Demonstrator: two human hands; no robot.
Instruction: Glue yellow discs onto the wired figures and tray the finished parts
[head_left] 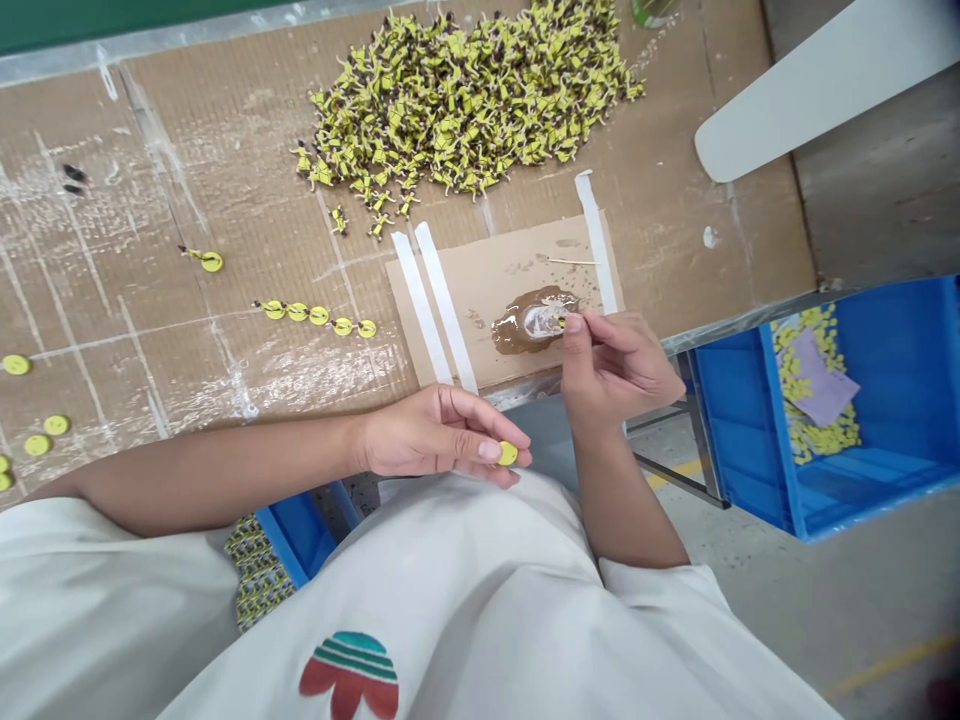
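Note:
Between the thumb and fingers of my left hand [442,435] is a small yellow disc [508,453], held just off the table's front edge. My right hand [611,365] pinches a tiny figure [561,322], mostly hidden by the fingertips, over a wet puddle of clear glue [517,325]. The glue lies on a cardboard piece [487,270] with white tape strips. A thin wooden stick [574,262] rests near the puddle's far side. Farther back spreads a big pile of small yellow figures [472,100] with dark heads.
Left on the cardboard-covered table, a row of yellow discs with figures [298,312] lies, with one more disc and figure [211,262] behind. Loose discs [56,425] sit far left. A blue bin [877,440] holding yellow pieces stands below right; a white panel [810,100] juts in above it.

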